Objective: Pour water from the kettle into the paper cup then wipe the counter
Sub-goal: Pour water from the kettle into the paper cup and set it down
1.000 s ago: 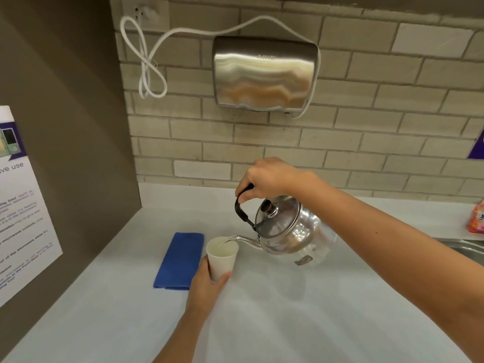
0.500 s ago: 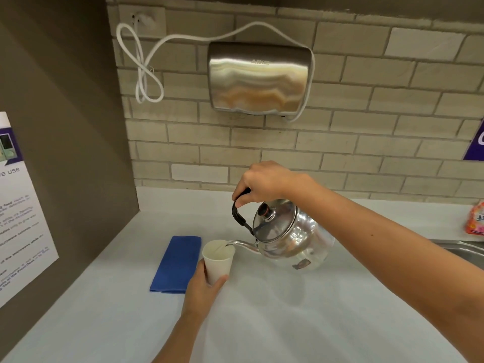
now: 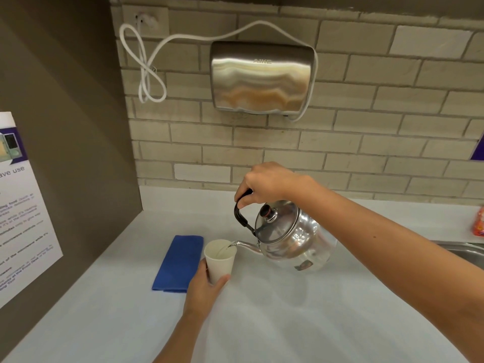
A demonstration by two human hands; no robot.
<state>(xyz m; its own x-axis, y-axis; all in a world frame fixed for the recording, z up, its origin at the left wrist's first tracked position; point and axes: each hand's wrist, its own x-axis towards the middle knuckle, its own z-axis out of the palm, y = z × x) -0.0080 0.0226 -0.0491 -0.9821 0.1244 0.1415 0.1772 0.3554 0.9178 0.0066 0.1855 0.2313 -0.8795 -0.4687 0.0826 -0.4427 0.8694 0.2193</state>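
Head view shows the pouring step: the right hand (image 3: 264, 183) grips the tilted kettle (image 3: 290, 238) by its handle, spout over the paper cup (image 3: 219, 260), which the left hand (image 3: 204, 290) clasps on the counter (image 3: 288, 323). Next, level the kettle, set it down, then reach for the blue cloth (image 3: 178, 263) beside the cup.

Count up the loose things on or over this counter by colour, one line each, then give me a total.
Silver: 1, the kettle
White: 1, the paper cup
Blue: 1, the cloth
Orange: 1, a packet at the right edge
Total: 4
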